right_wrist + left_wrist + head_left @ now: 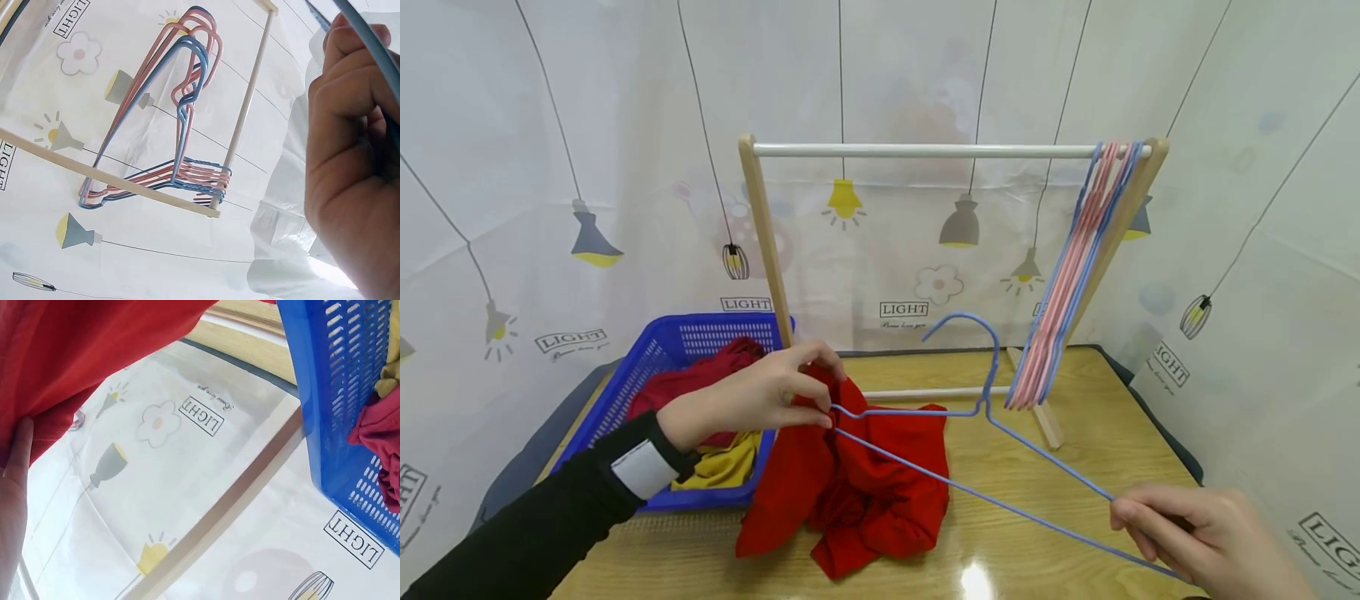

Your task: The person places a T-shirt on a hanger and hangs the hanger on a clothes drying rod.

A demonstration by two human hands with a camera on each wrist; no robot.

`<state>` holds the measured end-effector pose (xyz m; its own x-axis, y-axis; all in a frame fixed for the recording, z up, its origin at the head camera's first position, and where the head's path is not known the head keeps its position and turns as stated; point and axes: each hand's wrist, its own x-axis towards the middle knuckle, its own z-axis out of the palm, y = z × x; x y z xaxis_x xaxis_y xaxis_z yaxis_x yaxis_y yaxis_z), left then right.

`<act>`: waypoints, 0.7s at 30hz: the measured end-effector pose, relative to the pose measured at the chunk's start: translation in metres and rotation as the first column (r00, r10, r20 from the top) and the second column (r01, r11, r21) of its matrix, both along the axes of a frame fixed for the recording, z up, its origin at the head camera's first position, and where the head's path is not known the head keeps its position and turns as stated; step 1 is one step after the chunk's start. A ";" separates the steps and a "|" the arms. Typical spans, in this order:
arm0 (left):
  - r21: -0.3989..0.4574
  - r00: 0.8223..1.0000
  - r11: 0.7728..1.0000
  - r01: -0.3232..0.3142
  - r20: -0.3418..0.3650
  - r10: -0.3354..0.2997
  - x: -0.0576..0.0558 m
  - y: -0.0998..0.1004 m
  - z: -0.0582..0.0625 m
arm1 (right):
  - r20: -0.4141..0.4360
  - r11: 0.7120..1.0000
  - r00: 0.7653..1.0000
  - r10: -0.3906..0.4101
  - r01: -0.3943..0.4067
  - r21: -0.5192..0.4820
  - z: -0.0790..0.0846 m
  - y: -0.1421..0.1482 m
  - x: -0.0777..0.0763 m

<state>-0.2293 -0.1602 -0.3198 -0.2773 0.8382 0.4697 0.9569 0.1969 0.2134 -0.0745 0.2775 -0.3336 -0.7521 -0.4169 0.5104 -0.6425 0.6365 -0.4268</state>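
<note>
A blue hanger (987, 402) spans the space between both hands, its hook pointing up. My right hand (1217, 533) grips its right end, fingers curled round the wire; the right wrist view shows the hanger bar (374, 47) crossing that hand. The left hand (775, 387) pinches a red garment (895, 492) by an upper edge, right at the hanger's left end. Whether those fingers also touch the wire is unclear. Most of the garment lies crumpled on the table below. Red fabric (94, 350) fills the upper left of the left wrist view.
A blue basket (662, 333) with dark red and yellow clothes stands at left. Behind the hands rises a wooden rack with a white rail (925, 151). Several pink and blue hangers (1067, 292) hang at its right end. The wooden table (1037, 517) runs underneath.
</note>
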 end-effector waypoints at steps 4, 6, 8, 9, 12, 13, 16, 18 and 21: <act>-0.020 0.999 0.999 0.027 -0.039 -0.027 0.002 0.004 -0.003 | 0.016 0.997 0.998 0.055 -0.056 0.045 0.002 -0.001 -0.005; -0.032 0.997 0.999 0.034 -0.071 -0.036 0.003 0.007 -0.006 | 0.023 0.994 0.994 0.105 -0.106 0.014 -0.001 -0.001 -0.008; -0.042 0.994 0.999 0.028 -0.102 -0.032 0.005 0.010 -0.008 | 0.032 0.990 0.989 0.141 -0.141 -0.023 -0.005 -0.001 -0.010; -0.046 0.993 0.999 0.027 -0.112 -0.032 0.006 0.011 -0.009 | 0.038 0.986 0.986 0.160 -0.158 -0.046 -0.007 -0.001 -0.011; -0.060 0.996 0.998 0.026 -0.084 -0.031 0.008 0.012 -0.012 | 0.031 0.978 0.980 0.196 -0.193 -0.081 -0.010 0.001 -0.013; -0.064 0.997 0.998 0.030 -0.063 -0.034 0.008 0.011 -0.012 | 0.032 0.980 0.982 0.188 -0.185 -0.071 -0.010 0.003 -0.013; -0.064 0.999 0.997 0.046 0.004 -0.046 0.009 0.011 -0.014 | 0.025 0.978 0.980 0.198 -0.196 -0.065 -0.009 0.008 -0.014; -0.052 0.998 0.997 0.059 0.029 -0.058 0.009 0.011 -0.014 | 0.008 0.974 0.976 0.217 -0.216 -0.071 -0.008 0.012 -0.017; -0.026 0.994 0.996 0.090 0.066 -0.088 0.008 0.014 -0.013 | -0.009 0.970 0.971 0.237 -0.237 -0.059 -0.006 0.014 -0.021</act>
<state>-0.2209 -0.1460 -0.3332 -0.2298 0.8739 0.4284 0.9552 0.1181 0.2714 -0.0952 0.2913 -0.3396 -0.6344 -0.5524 0.5407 -0.7729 0.4393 -0.4579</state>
